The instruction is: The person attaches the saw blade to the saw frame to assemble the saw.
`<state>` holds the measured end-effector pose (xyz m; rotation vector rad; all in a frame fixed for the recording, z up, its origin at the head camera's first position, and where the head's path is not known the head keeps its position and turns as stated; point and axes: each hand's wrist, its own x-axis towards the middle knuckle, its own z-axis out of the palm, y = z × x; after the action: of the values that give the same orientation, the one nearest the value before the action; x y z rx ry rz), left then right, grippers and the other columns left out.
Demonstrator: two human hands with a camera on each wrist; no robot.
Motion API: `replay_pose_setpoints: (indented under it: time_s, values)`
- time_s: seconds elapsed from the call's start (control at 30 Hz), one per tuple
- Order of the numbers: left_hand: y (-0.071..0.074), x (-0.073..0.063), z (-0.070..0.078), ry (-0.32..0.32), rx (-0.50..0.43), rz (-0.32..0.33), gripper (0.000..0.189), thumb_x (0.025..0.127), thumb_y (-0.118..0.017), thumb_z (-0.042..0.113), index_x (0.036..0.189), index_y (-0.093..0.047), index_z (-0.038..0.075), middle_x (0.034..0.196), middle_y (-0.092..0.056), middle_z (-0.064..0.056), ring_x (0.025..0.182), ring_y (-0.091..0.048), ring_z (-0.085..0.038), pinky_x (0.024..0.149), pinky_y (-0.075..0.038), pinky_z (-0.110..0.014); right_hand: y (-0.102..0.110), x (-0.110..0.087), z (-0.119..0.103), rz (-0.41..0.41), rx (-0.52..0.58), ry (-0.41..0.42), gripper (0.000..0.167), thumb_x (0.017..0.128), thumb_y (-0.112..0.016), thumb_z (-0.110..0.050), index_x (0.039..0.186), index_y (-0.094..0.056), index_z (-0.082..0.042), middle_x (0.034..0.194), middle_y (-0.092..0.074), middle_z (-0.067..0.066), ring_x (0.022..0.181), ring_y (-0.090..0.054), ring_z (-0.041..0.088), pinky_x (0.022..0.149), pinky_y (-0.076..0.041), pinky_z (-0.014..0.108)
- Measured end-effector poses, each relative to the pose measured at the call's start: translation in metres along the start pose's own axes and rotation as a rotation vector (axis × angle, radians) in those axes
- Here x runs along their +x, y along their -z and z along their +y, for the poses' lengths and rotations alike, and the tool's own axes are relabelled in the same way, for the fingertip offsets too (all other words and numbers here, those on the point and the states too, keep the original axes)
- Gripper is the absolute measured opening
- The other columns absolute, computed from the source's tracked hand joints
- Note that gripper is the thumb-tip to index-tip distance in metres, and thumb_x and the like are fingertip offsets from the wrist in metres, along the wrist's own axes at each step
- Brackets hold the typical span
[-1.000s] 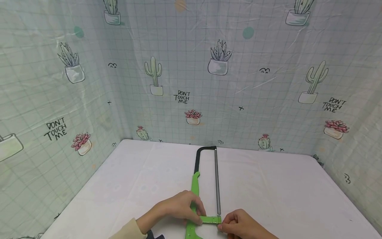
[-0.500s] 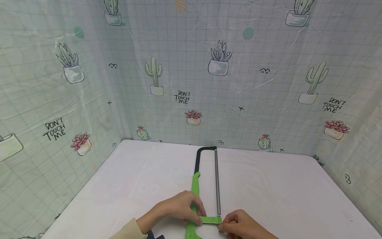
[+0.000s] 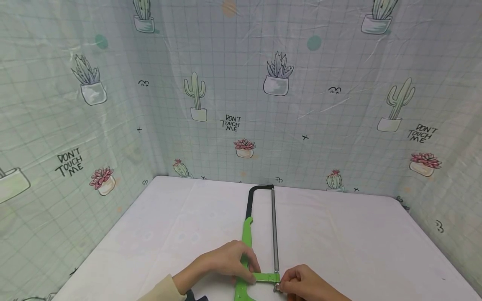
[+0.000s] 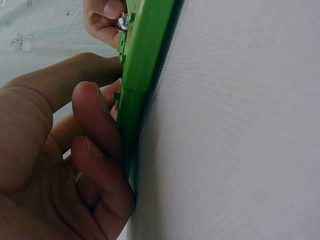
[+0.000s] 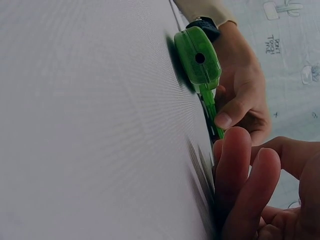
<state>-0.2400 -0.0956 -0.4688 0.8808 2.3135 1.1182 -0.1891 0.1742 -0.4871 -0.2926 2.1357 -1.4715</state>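
A hacksaw [image 3: 247, 234] with a green handle and black front frame lies flat on the white table, its grey blade [image 3: 275, 230] on the right side. My left hand [image 3: 229, 259] holds the green frame near the handle, thumb and fingers at the short green crossbar [image 3: 265, 277]. At the blade's near end, my right hand [image 3: 306, 284] pinches a small silver wing nut [image 3: 276, 287] with thumb and forefinger. The left wrist view shows a shiny threaded bit [image 4: 123, 22] between the right fingertips. In the right wrist view the handle's green butt [image 5: 199, 57] faces the camera.
The white tabletop [image 3: 357, 242] spreads to both sides of the saw. A cactus-print cloth [image 3: 241, 96] hangs behind and along the sides. A dark piece [image 3: 196, 296] shows beside the left wrist at the bottom edge.
My right fingers have shifted slightly at the blade's near end, and the silver wing nut now shows more. The left hand and the hacksaw have stayed in place.
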Motion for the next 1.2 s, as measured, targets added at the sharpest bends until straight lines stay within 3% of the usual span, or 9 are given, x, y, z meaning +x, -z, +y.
replay_pose_setpoints:
  time_s: [0.53,0.8,1.0,1.2]
  values:
    - [-0.0003,0.0007,-0.0008,-0.008,0.003,-0.003,0.016,0.075,-0.086,0.018,0.089,-0.081,0.024,0.073,-0.068,0.017,0.046,-0.051,0.000,0.046,-0.046,-0.018,0.0021,0.0000,0.0019,-0.047,0.044,0.036,0.022,0.088,-0.059,-0.009,0.093,-0.069,0.009,0.063,-0.053,-0.008,0.056,-0.044,0.004,0.049,-0.033,0.016]
    - [-0.0018,-0.0005,-0.0004,0.008,-0.002,0.006,0.016,0.074,-0.087,0.017,0.088,-0.081,0.024,0.073,-0.068,0.016,0.045,-0.053,-0.001,0.046,-0.048,-0.020,0.0025,0.0002,0.0006,-0.063,0.066,0.031,0.015,0.088,-0.060,-0.008,0.090,-0.070,0.003,0.064,-0.054,-0.008,0.057,-0.043,0.005,0.050,-0.034,0.016]
    - [-0.0018,-0.0007,-0.0003,0.009,0.002,0.008,0.016,0.074,-0.086,0.017,0.087,-0.081,0.025,0.073,-0.068,0.016,0.044,-0.052,-0.001,0.046,-0.048,-0.020,0.0028,-0.0010,-0.0009,-0.078,0.075,0.043,0.026,0.087,-0.057,-0.006,0.097,-0.064,0.017,0.065,-0.054,-0.007,0.055,-0.042,0.005,0.049,-0.033,0.017]
    - [-0.0013,-0.0014,0.0004,0.012,-0.001,0.009,0.017,0.074,-0.086,0.016,0.087,-0.081,0.025,0.073,-0.068,0.016,0.043,-0.052,-0.001,0.047,-0.049,-0.020,0.0038,-0.0006,0.0001,-0.092,0.073,0.057,0.029,0.086,-0.054,-0.005,0.099,-0.061,0.021,0.066,-0.056,-0.005,0.056,-0.045,0.006,0.049,-0.034,0.017]
